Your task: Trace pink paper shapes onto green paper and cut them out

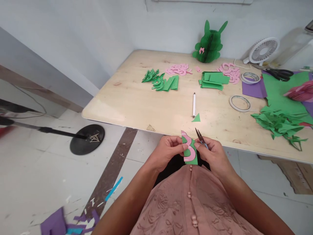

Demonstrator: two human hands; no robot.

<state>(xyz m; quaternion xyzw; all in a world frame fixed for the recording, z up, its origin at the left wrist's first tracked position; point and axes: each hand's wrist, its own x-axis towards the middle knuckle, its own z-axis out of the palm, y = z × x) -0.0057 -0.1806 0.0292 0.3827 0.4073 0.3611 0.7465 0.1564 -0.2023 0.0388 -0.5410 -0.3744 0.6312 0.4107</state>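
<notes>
Hands meet just off the near table edge (171, 132). I note my left hand (168, 150) pinching the green paper piece (190, 152) with its pink template, fingers closed on its left side. My right hand (212, 153) touches its right edge while gripping small scissors (200, 137), blades barely parted.

Bare wood left of the pen (194, 104); green scraps (278, 122) and tape rolls (239, 102) crowding the right.
</notes>
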